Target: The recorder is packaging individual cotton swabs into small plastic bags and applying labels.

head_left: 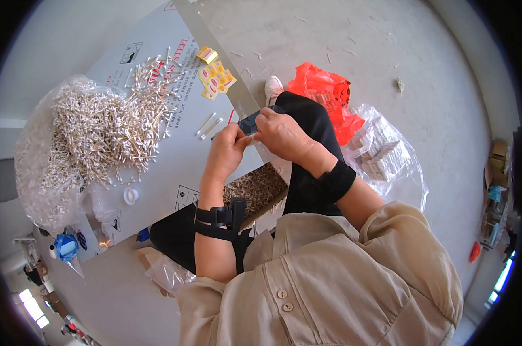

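A small, flat, dark-looking piece, perhaps film or a pouch (248,124), is held between my two hands above the table's right edge. My left hand (229,147) pinches its left end, and my right hand (282,136) grips the other end with bent fingers. Its exact kind is hard to make out. Just left of my hands, a few loose cotton swabs (211,128) lie on the table. Beyond them sit small yellow printed cards (216,79). A large heap of cotton swabs (102,127) spills from a clear plastic bag (33,155) at the left.
An open box of swabs (255,190) stands below my hands, by my lap. On the floor at right are a red plastic bag (313,81) and a clear bag of white packs (385,153). A small white round object (131,196) lies on the metal-topped table (157,199).
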### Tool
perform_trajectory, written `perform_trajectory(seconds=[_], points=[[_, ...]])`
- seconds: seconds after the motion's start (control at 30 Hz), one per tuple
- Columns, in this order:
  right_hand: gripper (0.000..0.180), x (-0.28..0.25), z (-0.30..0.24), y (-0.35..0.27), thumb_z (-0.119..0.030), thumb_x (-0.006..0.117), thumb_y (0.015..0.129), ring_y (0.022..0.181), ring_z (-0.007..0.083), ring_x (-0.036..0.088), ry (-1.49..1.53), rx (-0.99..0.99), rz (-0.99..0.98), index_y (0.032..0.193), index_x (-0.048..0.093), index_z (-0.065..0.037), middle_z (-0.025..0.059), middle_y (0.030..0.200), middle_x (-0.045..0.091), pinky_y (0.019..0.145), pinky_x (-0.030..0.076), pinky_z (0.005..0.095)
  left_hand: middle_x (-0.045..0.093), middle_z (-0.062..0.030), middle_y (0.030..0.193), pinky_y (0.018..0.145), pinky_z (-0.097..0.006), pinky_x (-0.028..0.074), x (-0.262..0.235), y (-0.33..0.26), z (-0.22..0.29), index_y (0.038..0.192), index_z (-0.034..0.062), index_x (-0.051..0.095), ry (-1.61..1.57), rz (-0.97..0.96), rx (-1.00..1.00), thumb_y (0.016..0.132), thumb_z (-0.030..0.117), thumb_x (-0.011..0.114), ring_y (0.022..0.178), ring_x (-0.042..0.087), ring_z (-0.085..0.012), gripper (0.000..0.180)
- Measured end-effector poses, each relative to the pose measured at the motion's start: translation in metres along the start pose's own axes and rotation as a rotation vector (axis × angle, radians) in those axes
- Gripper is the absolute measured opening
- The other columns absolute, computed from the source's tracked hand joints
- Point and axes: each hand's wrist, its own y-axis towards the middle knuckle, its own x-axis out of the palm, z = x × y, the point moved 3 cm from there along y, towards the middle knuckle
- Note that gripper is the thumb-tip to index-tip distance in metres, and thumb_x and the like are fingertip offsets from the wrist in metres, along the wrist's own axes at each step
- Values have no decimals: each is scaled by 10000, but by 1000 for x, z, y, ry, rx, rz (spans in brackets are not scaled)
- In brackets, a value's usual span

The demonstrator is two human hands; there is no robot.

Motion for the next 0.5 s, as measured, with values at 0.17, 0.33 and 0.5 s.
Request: perform_trajectory(seconds=[0.17, 0.33, 0.5], points=[[179, 2, -5, -6, -93, 699, 781, 717, 323, 604, 16, -51, -12, 790, 537, -19, 124, 810, 543, 643, 503, 397, 570, -103, 634, 535, -323, 422, 0, -5, 3, 783, -27, 545, 97, -8, 125, 805, 66, 740, 555, 518, -171, 217], [156, -1, 2, -8, -66, 725, 772, 696, 285, 609, 351, 112, 66, 814, 583, -18, 107, 799, 550, 617, 497, 362, 512, -30, 607, 526, -281, 408, 4, -5, -8, 848, -11, 610, -256, -12, -75, 803, 57, 758, 565, 479, -92, 169], [127, -3, 11, -12, -102, 736, 737, 718, 315, 621, 454, 90, 113, 750, 618, -55, 108, 778, 567, 620, 501, 389, 528, -13, 637, 550, -260, 419, 10, -2, -14, 846, 6, 646, -483, -67, -235, 776, 18, 765, 590, 485, -92, 139]])
